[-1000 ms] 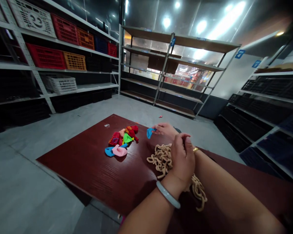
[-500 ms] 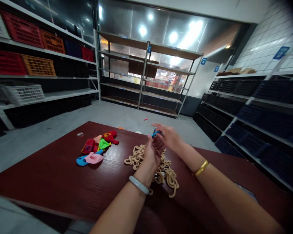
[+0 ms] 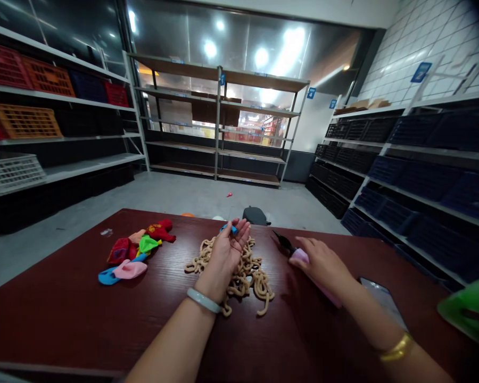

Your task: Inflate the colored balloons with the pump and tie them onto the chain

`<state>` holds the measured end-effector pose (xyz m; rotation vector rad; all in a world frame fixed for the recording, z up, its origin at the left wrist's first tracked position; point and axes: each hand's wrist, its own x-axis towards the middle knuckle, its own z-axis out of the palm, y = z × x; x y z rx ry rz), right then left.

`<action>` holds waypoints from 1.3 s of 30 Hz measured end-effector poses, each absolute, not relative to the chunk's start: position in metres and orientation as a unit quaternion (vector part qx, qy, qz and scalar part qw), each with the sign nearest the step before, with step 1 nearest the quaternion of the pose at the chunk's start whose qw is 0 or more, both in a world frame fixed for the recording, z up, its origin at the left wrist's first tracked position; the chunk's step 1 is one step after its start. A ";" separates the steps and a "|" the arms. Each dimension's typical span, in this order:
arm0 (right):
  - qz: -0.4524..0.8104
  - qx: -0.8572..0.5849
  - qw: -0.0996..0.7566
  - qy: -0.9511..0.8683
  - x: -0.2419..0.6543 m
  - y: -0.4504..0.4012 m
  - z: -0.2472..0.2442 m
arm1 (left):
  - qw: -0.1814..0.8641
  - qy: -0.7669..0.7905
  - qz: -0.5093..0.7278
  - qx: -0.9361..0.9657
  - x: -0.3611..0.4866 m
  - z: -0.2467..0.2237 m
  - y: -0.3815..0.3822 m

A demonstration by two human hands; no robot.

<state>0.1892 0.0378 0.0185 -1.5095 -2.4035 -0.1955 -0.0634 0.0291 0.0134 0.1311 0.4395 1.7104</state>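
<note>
OK so your table (image 3: 56,314) is pretty busy. Off to your left there's a bunch of limp balloons, with a pink balloon (image 3: 130,269) nearest you and a green balloon (image 3: 147,243) behind it. A heap of tan squiggly strands (image 3: 259,282) sits mid-table, partly blocked by your left hand (image 3: 229,250). A phone (image 3: 381,298) lies just past your right forearm, which hides a bit of it.

Your purple-handled tool (image 3: 299,255) is right of the heap, black tip aimed away and to the left, long axis slanting back toward your right elbow. Your right hand (image 3: 323,263) has thumb and fingers closed around its handle. Your left is palm up, fingers loosely spread, with a blue scrap (image 3: 229,229) by the thumb; can't tell which way that one points.
</note>
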 end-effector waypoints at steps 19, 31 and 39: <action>-0.035 -0.471 0.150 -0.868 0.120 0.031 0.013 | 0.537 0.164 0.826 0.050 -0.107 0.012 0.043; -0.017 -0.476 0.151 -0.866 0.130 0.039 -0.004 | 0.496 0.244 0.818 0.160 -0.086 0.010 0.041; -0.008 -0.472 0.168 -0.865 0.139 0.040 -0.007 | 0.480 0.272 0.800 0.235 -0.069 0.006 0.038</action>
